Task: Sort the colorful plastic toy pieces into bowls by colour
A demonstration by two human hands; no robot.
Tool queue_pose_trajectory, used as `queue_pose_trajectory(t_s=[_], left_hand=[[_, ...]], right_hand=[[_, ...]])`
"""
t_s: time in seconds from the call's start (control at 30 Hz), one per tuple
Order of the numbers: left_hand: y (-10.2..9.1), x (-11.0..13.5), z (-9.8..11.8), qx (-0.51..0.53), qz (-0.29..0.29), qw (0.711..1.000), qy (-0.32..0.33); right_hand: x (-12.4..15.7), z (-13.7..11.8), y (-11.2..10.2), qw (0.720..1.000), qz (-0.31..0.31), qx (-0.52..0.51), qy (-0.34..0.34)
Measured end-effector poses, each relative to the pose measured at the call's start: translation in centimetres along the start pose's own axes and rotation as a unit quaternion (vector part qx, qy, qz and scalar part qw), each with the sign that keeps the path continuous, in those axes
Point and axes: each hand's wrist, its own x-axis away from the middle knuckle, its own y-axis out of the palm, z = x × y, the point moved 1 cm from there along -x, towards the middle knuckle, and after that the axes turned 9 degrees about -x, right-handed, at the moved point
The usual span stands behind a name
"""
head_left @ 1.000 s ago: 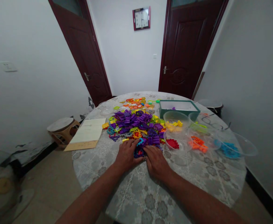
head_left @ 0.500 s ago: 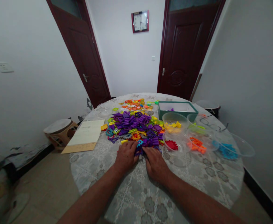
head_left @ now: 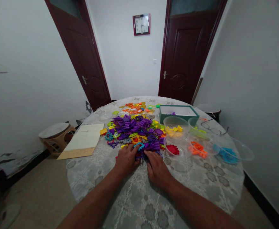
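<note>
- Since the earlier frames the hands have hardly shifted: both still lie at the near edge of the pile (head_left: 134, 128). The view has tipped, so the clock (head_left: 141, 24) sits lower.
- Left hand (head_left: 126, 160): palm down, fingers bent onto the clump (head_left: 140, 155) of purple and blue pieces. Whether its grip pinches a piece is hidden.
- The clump lies on the table (head_left: 134, 203) between the two hands, touching both and joined to the pile behind.
- Right hand (head_left: 157, 168): palm down, fingertips on the clump's right side. Its grip cannot be told either.
- The pieces are small and toothed, so they likely snag. Working them well probably means keeping the fingertips low on the cloth and parting a few at a time, not dragging the heap.
- The table is round, under a pale patterned cloth. A board (head_left: 82, 140) overhangs its left edge, and a stool (head_left: 54, 132) stands beyond on the floor.
- Right of the pile are a green box (head_left: 179, 106) and clear bowls holding yellow (head_left: 175, 128), red (head_left: 173, 149), orange (head_left: 198, 149) and blue (head_left: 226, 155) pieces.
- The walls are white, with two dark doors either side of the clock.
</note>
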Motion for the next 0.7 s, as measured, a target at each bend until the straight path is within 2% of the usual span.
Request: queue_pose_trajectory(t_s=[0.3, 0.53, 0.7], left_hand=[[-0.3, 0.5, -0.4, 0.040, 0.021, 0.999, -0.004], [1.1, 0.5, -1.6, 0.077, 0.079, 0.994, 0.010], [2.2, 0.2, -2.5, 0.116, 0.124, 0.985, -0.038]], right_hand=[[-0.2, 0.0, -0.1, 1.000, 0.011, -0.015, 0.001], [-0.3, -0.1, -0.2, 1.000, 0.004, -0.020, 0.013], [-0.3, -0.1, -0.4, 1.000, 0.001, -0.011, 0.003]])
